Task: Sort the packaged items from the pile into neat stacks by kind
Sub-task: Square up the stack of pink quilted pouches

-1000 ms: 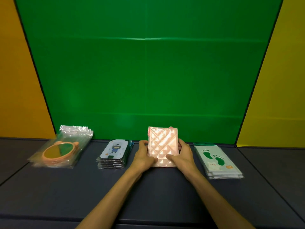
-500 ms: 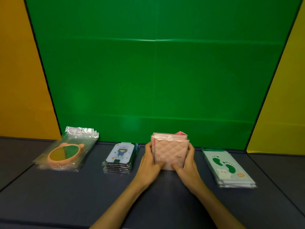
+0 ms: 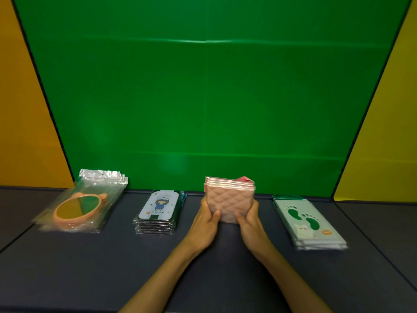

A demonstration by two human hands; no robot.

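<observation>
A stack of pink quilted packets (image 3: 230,199) stands on its lower edge at the middle of the dark table, tilted toward me. My left hand (image 3: 206,222) grips its left side and my right hand (image 3: 250,222) grips its right side, thumbs on the front face. To the left lies a stack of packets with a cartoon figure (image 3: 159,211). Farther left sits a stack of bagged orange mirrors (image 3: 79,206). On the right rests a stack of green footprint packets (image 3: 309,222).
The dark table (image 3: 112,267) ends at a green backdrop (image 3: 207,98) just behind the stacks. Yellow panels (image 3: 22,109) flank it on both sides. Seams cross the table surface at far left and far right.
Both hands have tipped the pink stack up from lying nearly flat onto its lower edge. The camera has moved a little, so the other stacks sit lower in view.
</observation>
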